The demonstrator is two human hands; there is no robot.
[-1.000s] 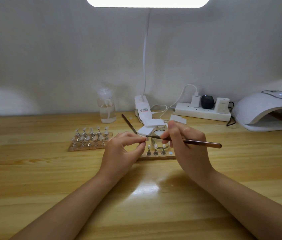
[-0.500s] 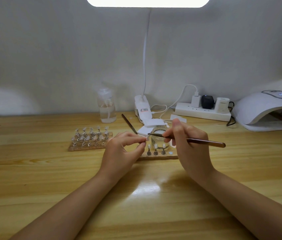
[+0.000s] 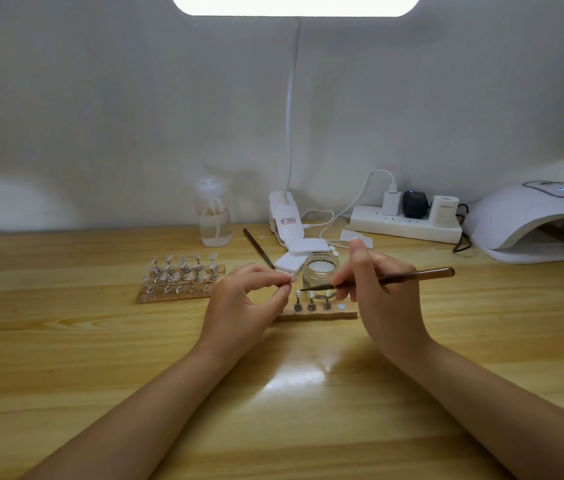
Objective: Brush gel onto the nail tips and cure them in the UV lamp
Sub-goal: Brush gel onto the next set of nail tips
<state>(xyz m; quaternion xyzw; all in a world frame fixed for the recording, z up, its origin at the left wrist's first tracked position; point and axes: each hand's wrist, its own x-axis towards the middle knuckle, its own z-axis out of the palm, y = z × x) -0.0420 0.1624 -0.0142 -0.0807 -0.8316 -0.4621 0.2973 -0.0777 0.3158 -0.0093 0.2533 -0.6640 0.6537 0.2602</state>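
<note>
My left hand (image 3: 242, 303) pinches a small clear nail tip (image 3: 292, 279) between thumb and forefinger. My right hand (image 3: 381, 292) grips a brown gel brush (image 3: 408, 277), its dark bristle end pointing left just under that tip. Behind the brush stands an open glass gel jar (image 3: 320, 270). Below it a wooden strip (image 3: 315, 313) carries three metal nail stands. A second wooden holder (image 3: 180, 278) with several nail tips on stands lies to the left. The white UV lamp (image 3: 533, 220) sits at the far right, its display lit.
A clear pump bottle (image 3: 214, 216), a clip-on desk lamp base (image 3: 285, 220), white pads (image 3: 303, 252) and a spare brush (image 3: 258, 247) lie behind the jar. A power strip (image 3: 407, 226) with plugs and cables runs along the wall.
The brush tip dipped toward the jar rim, then came back down and left to just beside the pinched nail tip. My left hand has stayed put.
</note>
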